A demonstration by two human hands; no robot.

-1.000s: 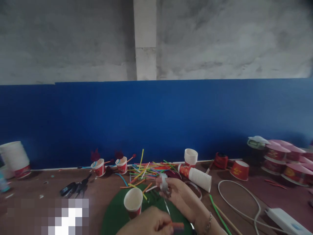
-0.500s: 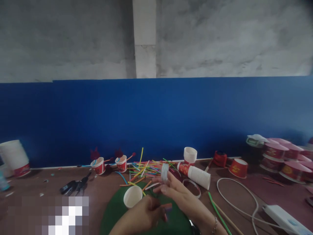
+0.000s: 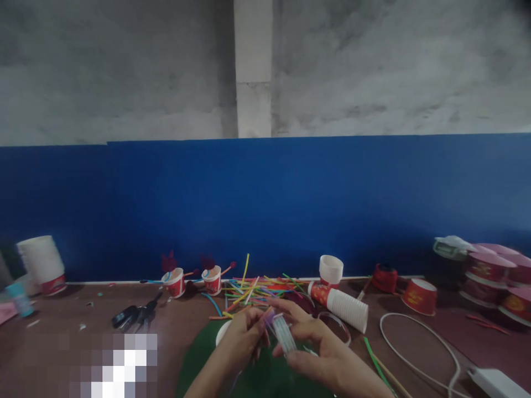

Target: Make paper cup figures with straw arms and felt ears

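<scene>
My left hand (image 3: 244, 337) is closed in a pinch on a small purple piece (image 3: 270, 319), perhaps a bit of pipe cleaner; its exact kind is unclear. A whitish roll of tape (image 3: 284, 335) is gripped between the thumb and fingers of my right hand (image 3: 321, 351). The roll's edge is close beside the purple piece; whether they touch I cannot tell. Both hands are above a green round mat (image 3: 197, 362). Behind my left wrist a white paper cup (image 3: 222, 331) shows only partly.
Colourful thin sticks (image 3: 257, 291) lie in a heap beyond the hands. Two decorated red cups (image 3: 174, 283) stand to their left, near black scissors (image 3: 143, 316). On the right are a toppled cup stack (image 3: 346, 309), a white cable (image 3: 418, 318) and stacked pink-topped drums (image 3: 493, 271).
My two hands have come together; my left hand has risen with the small piece to the roll of tape, which has tilted and lowered. The view has shifted slightly left.
</scene>
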